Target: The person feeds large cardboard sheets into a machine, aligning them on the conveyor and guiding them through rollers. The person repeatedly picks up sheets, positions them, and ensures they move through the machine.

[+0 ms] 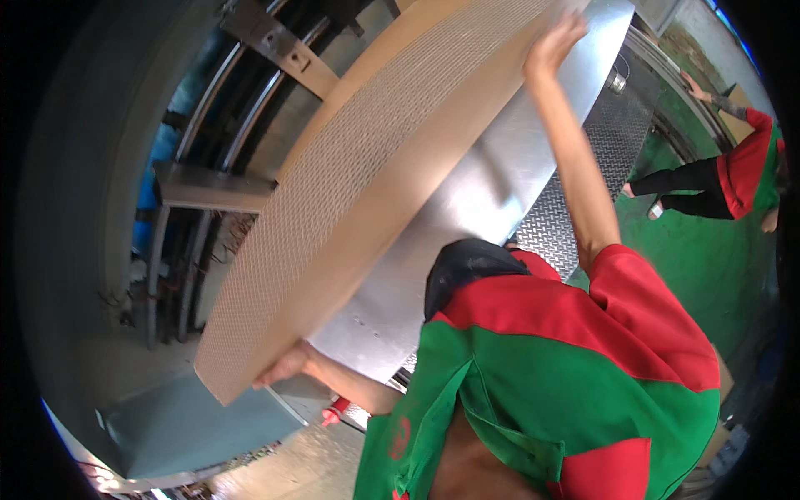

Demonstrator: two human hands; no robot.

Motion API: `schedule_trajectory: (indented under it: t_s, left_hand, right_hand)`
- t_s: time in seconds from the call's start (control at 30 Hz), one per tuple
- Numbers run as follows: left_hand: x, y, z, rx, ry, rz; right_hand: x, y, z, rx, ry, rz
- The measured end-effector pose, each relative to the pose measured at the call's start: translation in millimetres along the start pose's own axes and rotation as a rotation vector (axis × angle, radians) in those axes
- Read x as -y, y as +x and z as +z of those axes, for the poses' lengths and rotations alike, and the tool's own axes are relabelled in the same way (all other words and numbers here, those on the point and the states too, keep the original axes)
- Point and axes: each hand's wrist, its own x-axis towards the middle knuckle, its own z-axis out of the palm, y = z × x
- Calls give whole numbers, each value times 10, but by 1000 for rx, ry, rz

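Observation:
A large tan board [367,167] with a fine mesh-like pattern on its face spans the view from the near left to the far right, tilted over a shiny metal table [467,192]. My left hand [287,364] grips the board at its near corner, fingers curled at the edge. Up at its far end, my right hand [557,48] closes on the same long edge, slightly smeared by motion. Both fingertips are partly hidden by the board. Whether it is one sheet or a stack, I cannot tell.
Machinery with metal rods [250,117] and a flat bracket [212,187] stands left, beyond the board. A grey panel [196,425] lies lower left, near a red-handled item [336,411]. Tread plate [550,217] borders the table. A co-worker [737,175] stands on green floor at right.

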Motion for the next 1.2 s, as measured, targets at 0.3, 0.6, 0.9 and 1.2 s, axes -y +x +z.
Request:
schedule_trajectory:
  t_s: [0.3, 0.6, 0.9, 1.2]
  left_hand:
    - [-604, 90, 251, -15, 87, 134]
    - [-411, 187, 160, 6, 230, 130]
    - [0, 186, 77, -63, 408, -92]
    - [797, 569, -3, 79, 889, -456]
  right_hand:
    - [-1327, -1742, -955, 153, 513, 1225]
    - [-1422, -1731, -908, 251, 848, 1385]
    - [-1469, -1821, -1018, 243, 528, 1431]
    - [-1617, -1873, -1071, -11, -246, 1345]
